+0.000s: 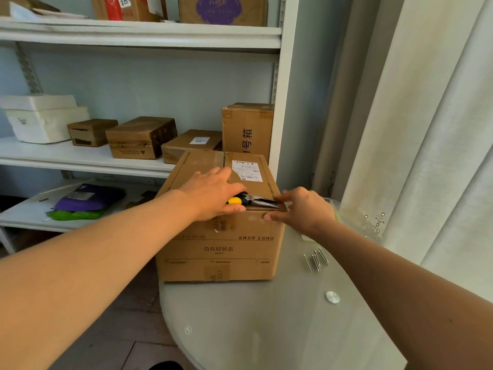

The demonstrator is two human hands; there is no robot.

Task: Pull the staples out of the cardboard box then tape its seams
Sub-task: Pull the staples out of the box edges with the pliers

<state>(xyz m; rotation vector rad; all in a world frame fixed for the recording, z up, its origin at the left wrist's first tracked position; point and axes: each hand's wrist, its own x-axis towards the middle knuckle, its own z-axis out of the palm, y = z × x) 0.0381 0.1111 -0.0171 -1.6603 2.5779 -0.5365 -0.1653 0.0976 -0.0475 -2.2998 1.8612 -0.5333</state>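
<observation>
A brown cardboard box point(218, 249) with printed text and a white label stands on the round glass table point(280, 324). My left hand point(213, 193) lies on the box top, closed on yellow-handled pliers point(250, 201) whose jaws point right along the front top edge. My right hand point(301, 209) grips the box's front right top corner, thumb on the front face, fingers over the edge by the plier tips. Several pulled metal pins point(316, 259) lie loose on the glass to the right of the box. No tape roll is in view.
A white metal shelf unit point(80, 156) stands behind the table, with several cardboard boxes point(141, 137), white foam boxes point(42, 118) and purple and green bags point(88, 201). A pale curtain point(426, 129) hangs at the right, close to the table's edge.
</observation>
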